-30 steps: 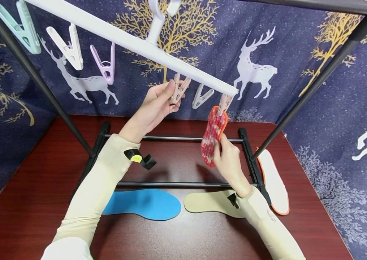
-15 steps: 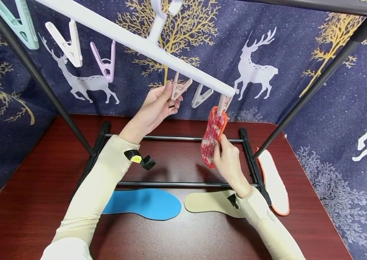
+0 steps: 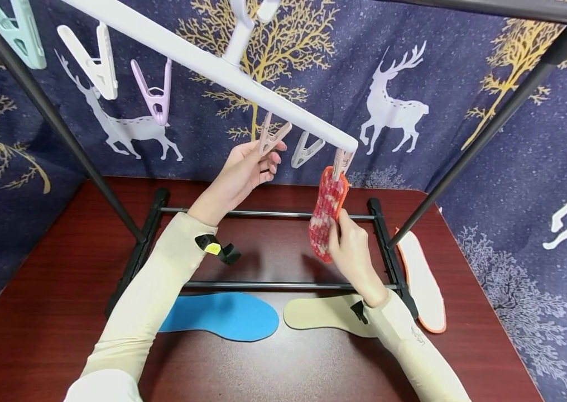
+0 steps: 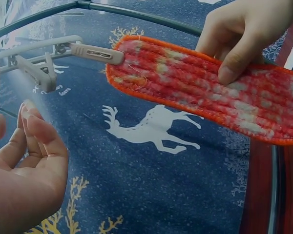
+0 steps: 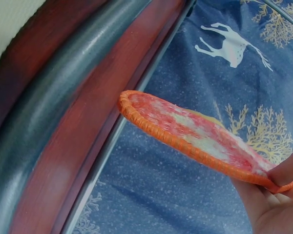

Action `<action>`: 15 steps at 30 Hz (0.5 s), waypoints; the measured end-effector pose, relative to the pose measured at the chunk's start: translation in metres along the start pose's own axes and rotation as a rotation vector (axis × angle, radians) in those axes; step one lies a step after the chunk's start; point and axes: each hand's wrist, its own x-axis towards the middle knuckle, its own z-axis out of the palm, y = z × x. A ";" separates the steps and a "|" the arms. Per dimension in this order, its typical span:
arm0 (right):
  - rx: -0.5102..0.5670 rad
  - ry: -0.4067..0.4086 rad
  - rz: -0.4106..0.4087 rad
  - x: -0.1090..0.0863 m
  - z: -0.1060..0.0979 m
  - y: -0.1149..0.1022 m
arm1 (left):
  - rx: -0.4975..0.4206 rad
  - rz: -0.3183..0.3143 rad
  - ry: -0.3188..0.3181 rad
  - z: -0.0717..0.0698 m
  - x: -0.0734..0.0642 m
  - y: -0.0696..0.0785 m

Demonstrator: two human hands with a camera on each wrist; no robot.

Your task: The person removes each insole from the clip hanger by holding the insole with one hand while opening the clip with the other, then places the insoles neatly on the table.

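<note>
A red-and-white patterned insole (image 3: 325,215) with an orange border hangs by one end from a pale pink clip (image 3: 342,163) at the right end of a white hanger bar (image 3: 253,89). My right hand (image 3: 352,245) pinches the insole's edge partway down, thumb on the patterned face. In the left wrist view, the clip's jaws overlap the insole's end (image 4: 129,61). My left hand (image 3: 248,170) is beside another pale pink clip (image 3: 270,138), which partly covers its thumb in the head view. Its fingers (image 4: 41,134) look loosely bent in the left wrist view, with nothing visible gripped between them.
Grey (image 3: 307,151), purple (image 3: 155,95), white (image 3: 95,61) and green (image 3: 17,33) clips also hang from the bar. A black rack (image 3: 135,268) surrounds it. Blue (image 3: 223,316), beige (image 3: 326,312) and white (image 3: 421,279) insoles lie on the table (image 3: 52,312).
My left hand has dropped slightly, its thumb slipping behind the pink clip. The hanger bar and its clips have shifted a little left. My right hand keeps its hold on the patterned insole.
</note>
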 end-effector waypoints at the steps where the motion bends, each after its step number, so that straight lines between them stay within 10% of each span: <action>1: 0.001 -0.002 0.000 0.000 0.000 0.000 | 0.004 -0.004 0.005 0.000 0.000 -0.001; 9: 0.000 -0.007 -0.010 -0.001 0.001 -0.002 | 0.165 -0.013 0.018 -0.003 0.003 -0.013; 15: 0.004 -0.007 -0.023 -0.001 0.001 -0.002 | 0.470 0.019 -0.032 -0.002 0.006 -0.024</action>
